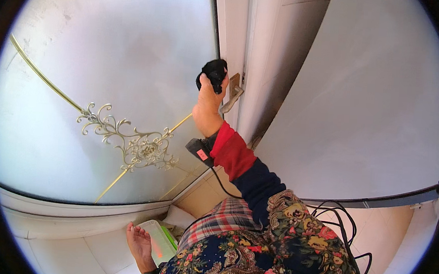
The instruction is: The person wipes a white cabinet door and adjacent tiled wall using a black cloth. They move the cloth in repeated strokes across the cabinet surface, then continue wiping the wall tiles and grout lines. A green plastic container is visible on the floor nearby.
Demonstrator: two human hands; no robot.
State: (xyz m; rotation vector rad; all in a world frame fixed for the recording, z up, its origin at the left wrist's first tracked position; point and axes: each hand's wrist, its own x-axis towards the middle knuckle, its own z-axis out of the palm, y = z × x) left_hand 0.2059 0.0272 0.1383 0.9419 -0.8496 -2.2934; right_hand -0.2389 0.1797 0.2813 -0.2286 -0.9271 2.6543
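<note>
My right hand (209, 102) grips a bunched black cloth (212, 74) against the right edge of a frosted glass door panel (107, 66). Just right of that hand, on the white door frame, is a worn metal lever handle (232, 99). Gold ornamental scrollwork (147, 151) decorates the glass below and left of the cloth. Low in the view hangs my left hand (140, 242), palm showing and fingers apart, with nothing in it. Close by it is a translucent plastic tub (155, 233) with a bright green edge.
A black device (199, 151) is strapped at my right wrist, its cable trailing toward my body. More black cables (344, 223) loop at my right side. A large pale grey panel (365, 100) stands to the right. White floor tiles (76, 258) lie below the door.
</note>
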